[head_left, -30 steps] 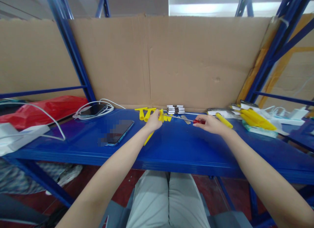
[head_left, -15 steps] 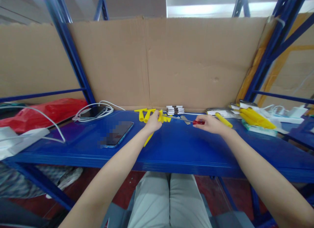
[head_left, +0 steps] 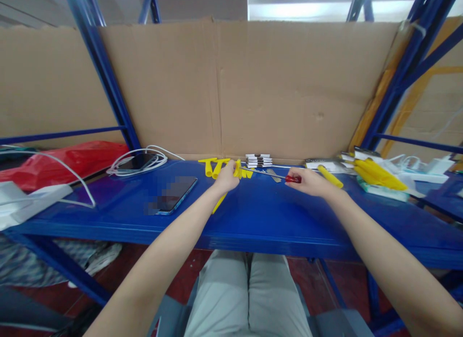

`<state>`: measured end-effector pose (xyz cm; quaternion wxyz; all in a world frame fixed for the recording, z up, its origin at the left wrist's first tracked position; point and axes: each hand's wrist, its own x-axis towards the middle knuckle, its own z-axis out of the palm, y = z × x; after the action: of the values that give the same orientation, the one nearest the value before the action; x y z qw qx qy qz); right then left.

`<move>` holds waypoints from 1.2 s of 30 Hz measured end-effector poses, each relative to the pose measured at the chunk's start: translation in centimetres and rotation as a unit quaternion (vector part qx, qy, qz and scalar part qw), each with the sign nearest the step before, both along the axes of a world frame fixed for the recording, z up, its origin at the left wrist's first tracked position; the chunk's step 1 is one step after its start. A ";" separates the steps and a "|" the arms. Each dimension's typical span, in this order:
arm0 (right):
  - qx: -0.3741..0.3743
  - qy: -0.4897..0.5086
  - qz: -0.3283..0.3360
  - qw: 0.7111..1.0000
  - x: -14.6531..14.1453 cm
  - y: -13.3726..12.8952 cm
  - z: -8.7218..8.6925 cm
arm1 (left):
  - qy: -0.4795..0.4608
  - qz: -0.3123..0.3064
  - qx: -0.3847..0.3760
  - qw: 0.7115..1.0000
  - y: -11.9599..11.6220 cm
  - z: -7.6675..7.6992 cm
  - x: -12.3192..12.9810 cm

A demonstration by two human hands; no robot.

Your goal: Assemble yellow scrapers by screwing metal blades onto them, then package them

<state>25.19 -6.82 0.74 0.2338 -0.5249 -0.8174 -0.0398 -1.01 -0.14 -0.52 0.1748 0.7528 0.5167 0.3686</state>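
My left hand (head_left: 227, 178) is closed round a yellow T-shaped plastic handle (head_left: 237, 168); its lower end (head_left: 219, 203) shows below the hand. My right hand (head_left: 306, 181) grips the red handle of a screwdriver (head_left: 293, 179). The screwdriver's long thin shaft points left, and its tip reaches the head of the yellow piece; whether it sits in a screw is too small to tell. Similar yellow T-shaped handles (head_left: 216, 169) lie just left of my left hand. Small yellow pieces (head_left: 247, 173) and a flat greyish blade-like piece (head_left: 274, 175) lie between my hands.
On the blue tabletop (head_left: 267, 221) lie a phone (head_left: 177, 194) and a stack of small white boxes (head_left: 259, 161). At right are a yellow tube (head_left: 330, 176) and yellow packets (head_left: 379, 175). A coiled white cable (head_left: 157, 161) and red bag (head_left: 79, 158) are left. Cardboard (head_left: 267, 91) stands behind.
The view has shifted slightly. Both hands keep nearly the same place and hold, with the screwdriver still against the yellow handle.
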 end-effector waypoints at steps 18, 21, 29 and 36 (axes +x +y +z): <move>-0.025 -0.002 -0.016 1.000 -0.1 0.5 -0.6 | 0.036 0.027 0.021 0.999 0.4 -0.1 -0.1; 0.004 0.009 -0.042 0.999 0.0 0.5 -0.6 | 0.040 0.019 0.011 0.999 -0.1 0.2 0.0; 0.026 -0.012 -0.045 0.999 -0.2 0.2 -0.4 | 0.047 0.036 0.007 0.998 -0.1 0.4 -0.1; 0.019 -0.007 -0.039 0.999 -0.3 0.0 -0.2 | 0.034 0.033 0.018 0.999 0.4 0.1 -0.2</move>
<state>24.85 -6.85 0.55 0.2358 -0.5516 -0.7972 -0.0681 -1.17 0.22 -0.43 0.1317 0.7503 0.5402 0.3576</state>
